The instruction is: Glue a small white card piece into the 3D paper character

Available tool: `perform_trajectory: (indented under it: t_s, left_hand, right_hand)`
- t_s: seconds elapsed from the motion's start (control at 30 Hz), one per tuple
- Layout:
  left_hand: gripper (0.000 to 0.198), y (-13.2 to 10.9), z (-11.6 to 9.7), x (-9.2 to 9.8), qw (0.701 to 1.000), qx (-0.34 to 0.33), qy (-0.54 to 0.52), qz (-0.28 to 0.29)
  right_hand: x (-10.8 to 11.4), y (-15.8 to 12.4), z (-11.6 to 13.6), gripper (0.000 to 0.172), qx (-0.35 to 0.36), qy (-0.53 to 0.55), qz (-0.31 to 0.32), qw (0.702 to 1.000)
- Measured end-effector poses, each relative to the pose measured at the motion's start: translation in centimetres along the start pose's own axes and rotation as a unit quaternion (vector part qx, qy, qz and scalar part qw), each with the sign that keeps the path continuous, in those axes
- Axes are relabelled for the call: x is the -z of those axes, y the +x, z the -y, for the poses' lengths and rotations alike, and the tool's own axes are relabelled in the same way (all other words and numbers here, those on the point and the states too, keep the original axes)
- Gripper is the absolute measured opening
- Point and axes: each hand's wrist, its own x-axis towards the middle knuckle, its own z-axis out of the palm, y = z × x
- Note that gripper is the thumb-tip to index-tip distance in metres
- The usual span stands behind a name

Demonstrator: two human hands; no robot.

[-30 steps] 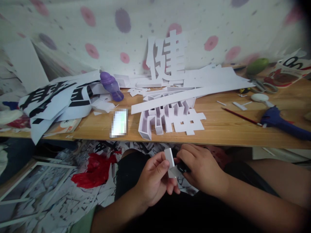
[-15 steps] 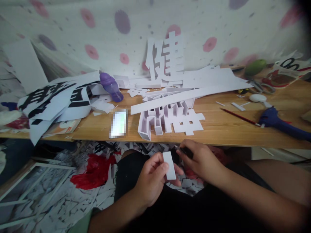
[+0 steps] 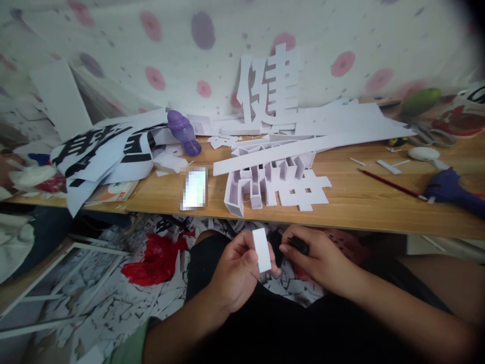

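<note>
Strip of white foam board (image 3: 261,249) is pinched upright in my left hand (image 3: 237,273), thumb and fingers closed on its lower half. It sits over my lap, just below the table (image 3: 359,202) edge. My right hand (image 3: 322,258) is closed round a small dark cutter (image 3: 299,245); tip near the strip, contact not clear.

Reads as trim/fit stage for 1 piece. Any cut calls for a firm pinch and the blade kept clear of my left thumb. Nothing between the 2 hands.

On the table:
- half-built foam letter (image 3: 265,184) at near edge, 1 long strip (image 3: 303,146) lying across it
- cut-out character (image 3: 271,86) standing at the wall
- purple bottle (image 3: 184,132), printed sheets (image 3: 98,151) to the left
- glue gun (image 3: 450,189), red pencil (image 3: 390,184), scissors (image 3: 432,135) to the right

Floor: paper scraps, red bag (image 3: 155,258).
</note>
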Motion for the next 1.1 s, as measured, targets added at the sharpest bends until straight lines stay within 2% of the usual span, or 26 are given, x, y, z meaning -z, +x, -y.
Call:
perform_trajectory:
  t_s: [0.23, 0.5, 0.6, 0.67, 0.87, 1.1]
  left_hand:
    - [0.034, 0.2, 0.1, 0.1, 1.0, 0.003, -0.026, 0.01]
    - [0.031, 0.4, 0.1, 0.0, 0.999, 0.03, -0.035, -0.005]
    - [0.028, 0.4, 0.2, 0.2, 0.998, 0.05, -0.029, -0.021]
    - [0.021, 0.4, 0.4, 0.3, 0.997, 0.06, -0.026, -0.039]
    - [0.015, 0.5, 1.0, -0.4, 0.992, 0.067, -0.033, -0.106]
    - [0.019, 0.3, 1.2, -1.1, 0.986, 0.117, -0.059, -0.103]
  right_hand:
    - [-0.1, 0.0, 0.1, 0.01, -0.006, 0.036, 0.029, 0.999]
    - [-0.3, 0.1, -0.2, 0.009, 0.042, -0.023, 0.006, 0.999]
    - [-0.2, 0.1, -0.5, 0.003, 0.072, -0.05, -0.009, 0.996]
    - [-0.2, 0.1, -0.5, 0.009, 0.096, -0.078, -0.008, 0.992]
    - [-0.3, -0.1, -0.3, 0.019, 0.138, -0.221, -0.017, 0.965]
    - [-0.5, -0.3, -0.4, 0.02, 0.198, -0.327, -0.057, 0.922]
